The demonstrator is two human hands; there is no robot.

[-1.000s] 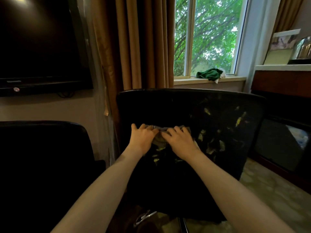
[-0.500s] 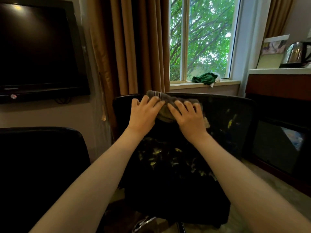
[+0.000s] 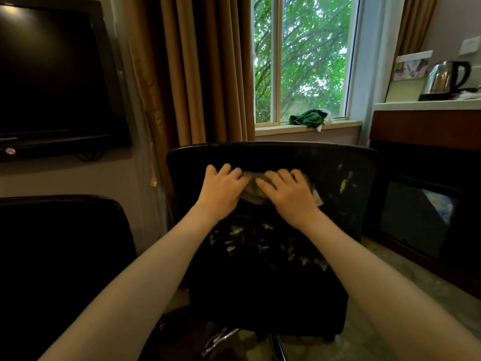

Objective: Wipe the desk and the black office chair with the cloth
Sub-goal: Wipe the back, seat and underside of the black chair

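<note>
Both hands (image 3: 221, 190), perhaps flat, on cloth (image 3: 253, 198)

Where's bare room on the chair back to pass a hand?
Bare: chair back between right hand and its right edge; strip left of left hand; below both wrists. Crowded: upper middle, both hands on the cloth.

Found a black office chair (image 3: 338, 204) standing upright, backrest turned toward the viewer, dark covering flaked, yellowish patches scattered across the middle and right side. Found a crumpled grey-tan cloth (image 3: 253, 195) bunched against the upper backrest, just below the top edge, mostly hidden beneath the left hand (image 3: 221, 191) and right hand (image 3: 289, 198), with only a middle strip showing.
</note>
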